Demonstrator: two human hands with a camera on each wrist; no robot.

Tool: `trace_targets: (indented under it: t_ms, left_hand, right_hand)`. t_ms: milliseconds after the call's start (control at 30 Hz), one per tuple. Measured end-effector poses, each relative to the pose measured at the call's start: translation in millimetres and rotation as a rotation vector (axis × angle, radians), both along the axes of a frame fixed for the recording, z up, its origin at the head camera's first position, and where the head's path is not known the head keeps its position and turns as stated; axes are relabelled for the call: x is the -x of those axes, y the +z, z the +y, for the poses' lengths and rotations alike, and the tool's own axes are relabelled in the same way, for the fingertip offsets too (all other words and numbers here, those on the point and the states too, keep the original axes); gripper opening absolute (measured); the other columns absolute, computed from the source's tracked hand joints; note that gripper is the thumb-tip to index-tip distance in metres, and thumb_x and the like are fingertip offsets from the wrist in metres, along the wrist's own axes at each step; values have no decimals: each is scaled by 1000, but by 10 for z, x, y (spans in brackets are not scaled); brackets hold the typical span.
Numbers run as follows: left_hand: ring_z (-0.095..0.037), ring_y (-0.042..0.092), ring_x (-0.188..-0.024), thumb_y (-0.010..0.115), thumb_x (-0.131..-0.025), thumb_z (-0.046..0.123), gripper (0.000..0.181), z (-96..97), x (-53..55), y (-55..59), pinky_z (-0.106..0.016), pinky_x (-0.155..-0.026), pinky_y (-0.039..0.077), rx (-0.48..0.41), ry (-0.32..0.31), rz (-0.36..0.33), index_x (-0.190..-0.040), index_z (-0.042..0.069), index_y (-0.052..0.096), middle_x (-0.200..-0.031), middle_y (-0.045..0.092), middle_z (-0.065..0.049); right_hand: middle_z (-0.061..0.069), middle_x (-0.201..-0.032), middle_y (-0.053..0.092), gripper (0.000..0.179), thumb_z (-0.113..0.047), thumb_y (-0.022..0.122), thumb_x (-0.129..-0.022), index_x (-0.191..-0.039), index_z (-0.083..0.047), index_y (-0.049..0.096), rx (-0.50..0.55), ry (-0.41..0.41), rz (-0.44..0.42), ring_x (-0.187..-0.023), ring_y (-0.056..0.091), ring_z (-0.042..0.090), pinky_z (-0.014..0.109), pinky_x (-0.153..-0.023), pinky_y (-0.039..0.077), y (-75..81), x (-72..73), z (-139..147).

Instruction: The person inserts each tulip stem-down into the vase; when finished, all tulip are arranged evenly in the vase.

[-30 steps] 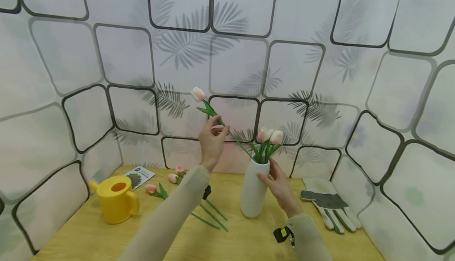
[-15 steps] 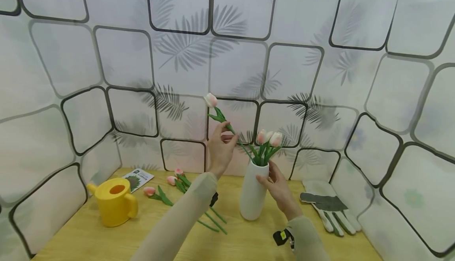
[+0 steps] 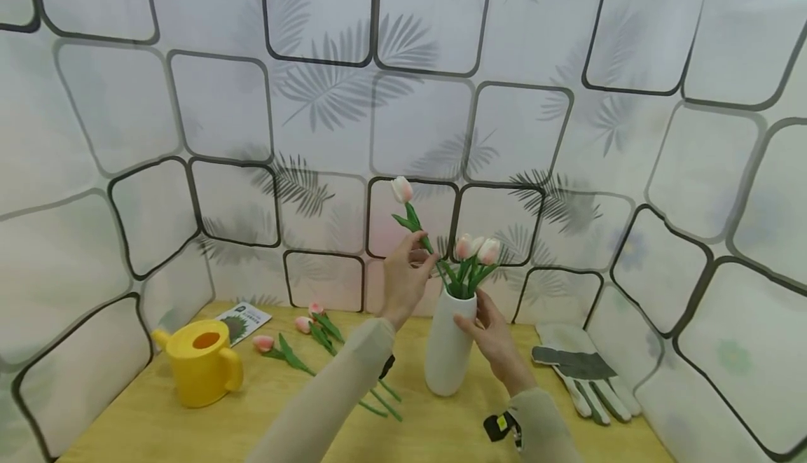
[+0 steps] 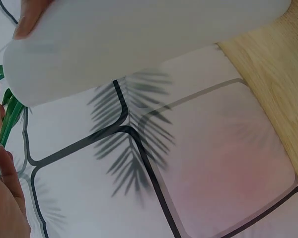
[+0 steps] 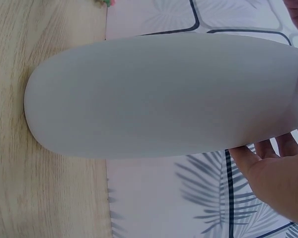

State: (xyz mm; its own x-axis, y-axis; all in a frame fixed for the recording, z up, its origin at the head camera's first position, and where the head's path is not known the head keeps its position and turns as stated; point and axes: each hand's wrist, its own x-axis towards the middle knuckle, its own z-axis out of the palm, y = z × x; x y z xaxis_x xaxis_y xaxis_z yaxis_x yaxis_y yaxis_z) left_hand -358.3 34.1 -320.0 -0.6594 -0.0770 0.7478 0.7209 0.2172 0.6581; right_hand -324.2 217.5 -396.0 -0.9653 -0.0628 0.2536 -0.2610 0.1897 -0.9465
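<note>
In the head view my left hand (image 3: 405, 277) pinches the stem of a pale pink-and-white tulip (image 3: 402, 191), just under its leaves. The tulip leans to the left, and its lower stem reaches the mouth of the white vase (image 3: 449, 351). Several similar tulips (image 3: 477, 249) stand in the vase. My right hand (image 3: 498, 337) grips the vase near its rim from the right, thumb in front. The right wrist view has the vase's side (image 5: 159, 96) filling the middle, with the fingers at its upper end. Inside the vase the stems are hidden.
Pink tulips (image 3: 304, 324) lie on the wooden table (image 3: 151, 428) at left, partly behind my left sleeve. A yellow watering can (image 3: 203, 368) and a printed card (image 3: 244, 321) are farther left. Grey-and-white gloves (image 3: 586, 368) lie at right. A patterned curtain (image 3: 328, 127) surrounds the table.
My left hand has moved right and down with the tulip, bringing its head closer to the others and its stem deeper toward the vase. My right hand stays on the vase.
</note>
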Motion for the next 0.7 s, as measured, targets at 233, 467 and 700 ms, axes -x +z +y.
trace_targets:
  t_ms: [233, 467, 700]
  left_hand:
    - [-22, 73, -82, 70, -90, 6, 38, 83, -46, -141, -16, -59, 55, 49, -19, 4, -128, 7, 63, -104, 72, -16]
    - [-20, 74, -75, 72, -88, 5, 33, 147, -61, -277, -19, -61, 57, 91, 8, 69, -121, 6, 66, -102, 75, -13]
    - [-19, 74, -78, 73, -88, 7, 26, 227, -80, -347, -22, -63, 56, 94, 43, 84, -113, 8, 68, -95, 76, -9]
  right_hand:
    - [14, -157, 32, 79, -28, 70, -92, -156, -16, 24, -1, -6, -1, -144, 31, 37, 60, -118, 20, -16, -9, -7]
    - [14, -156, 34, 77, -26, 70, -92, -155, -17, 26, 6, -13, 12, -144, 32, 37, 59, -118, 22, -31, -10, -10]
    - [16, -156, 35, 76, -24, 69, -93, -155, -16, 27, 4, -15, 37, -143, 33, 40, 62, -116, 23, -25, -15, -9]
